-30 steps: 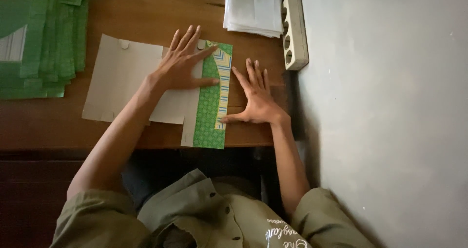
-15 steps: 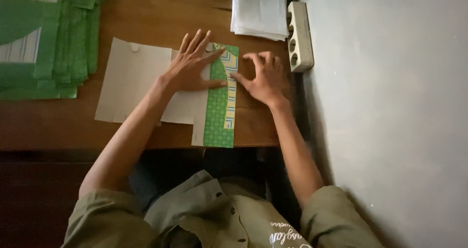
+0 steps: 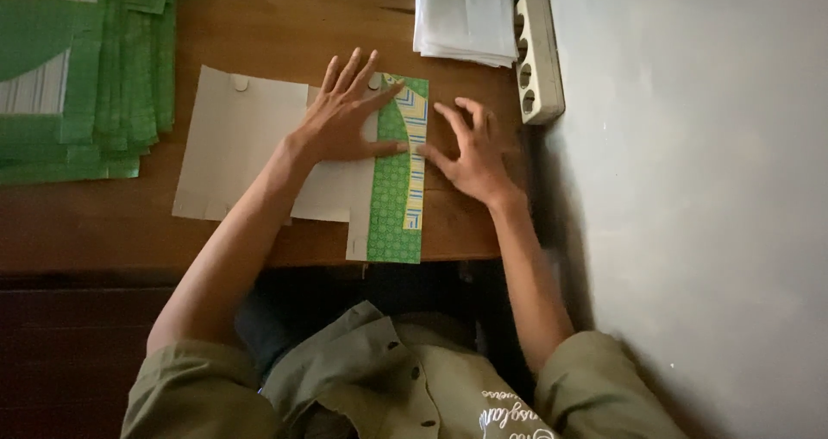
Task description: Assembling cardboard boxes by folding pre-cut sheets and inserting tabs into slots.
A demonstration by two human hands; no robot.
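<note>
Both hands lie spread flat: the left hand (image 3: 345, 116) presses the unfolded cardboard sheet (image 3: 237, 146), the right hand (image 3: 470, 150) has slid back from the green patterned flap (image 3: 392, 189), fingertips at its edge. Green sheets (image 3: 78, 77) are stacked nearby.

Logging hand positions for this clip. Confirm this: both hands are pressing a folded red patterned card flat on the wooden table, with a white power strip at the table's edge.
Not quite: the folded card is green patterned, not red, as the head view shows. The left hand and right hand do press it on the wooden table, with the white power strip at the edge.
</note>
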